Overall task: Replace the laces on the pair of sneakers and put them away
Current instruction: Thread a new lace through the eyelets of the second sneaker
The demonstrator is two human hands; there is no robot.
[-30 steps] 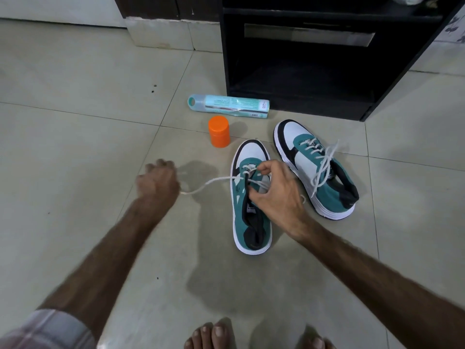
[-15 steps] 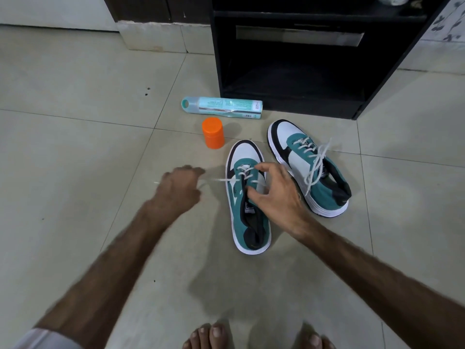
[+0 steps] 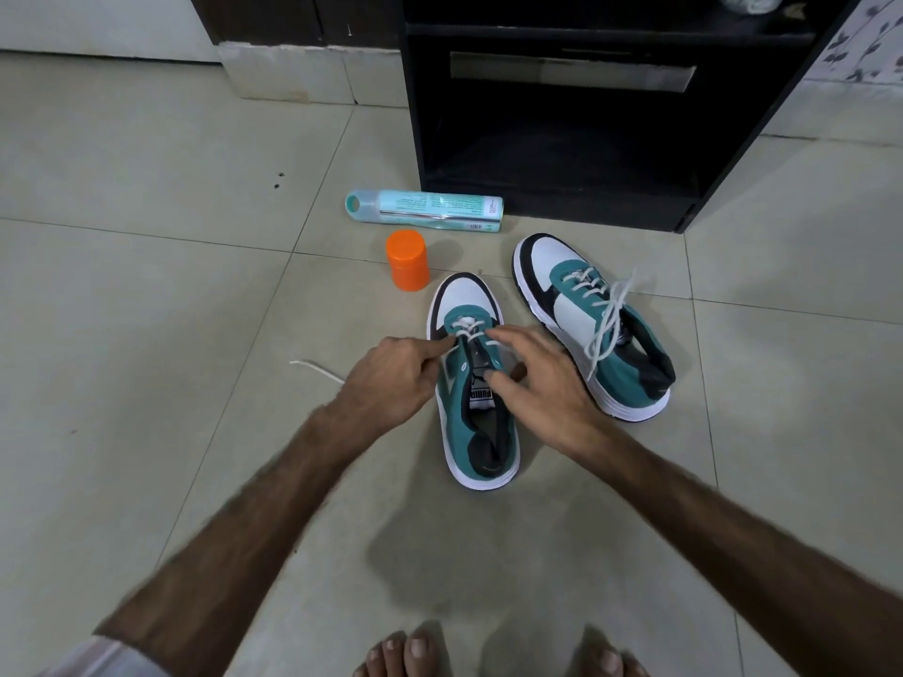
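Two teal, white and black sneakers stand on the tiled floor. Both hands are on the near sneaker (image 3: 481, 447), which is only partly laced with a white lace (image 3: 466, 329) through its front eyelets. My left hand (image 3: 391, 378) pinches this lace at the shoe's left side. The lace's loose end (image 3: 315, 369) trails on the floor to the left. My right hand (image 3: 542, 388) has spread fingers resting on the tongue and right eyelets. The far sneaker (image 3: 576, 310) sits to the right, laced, with loose white ends hanging over its side.
An orange cylindrical container (image 3: 407, 260) stands just beyond the near sneaker's toe. A teal spray can (image 3: 430, 210) lies on its side behind it. A black open cabinet (image 3: 415, 114) stands at the back. My bare toes (image 3: 405, 652) show at the bottom edge.
My left hand let the pulled-out lace go slack and moved right to the near sneaker, where it now pinches the lace. My right hand's fingers have straightened over the tongue.
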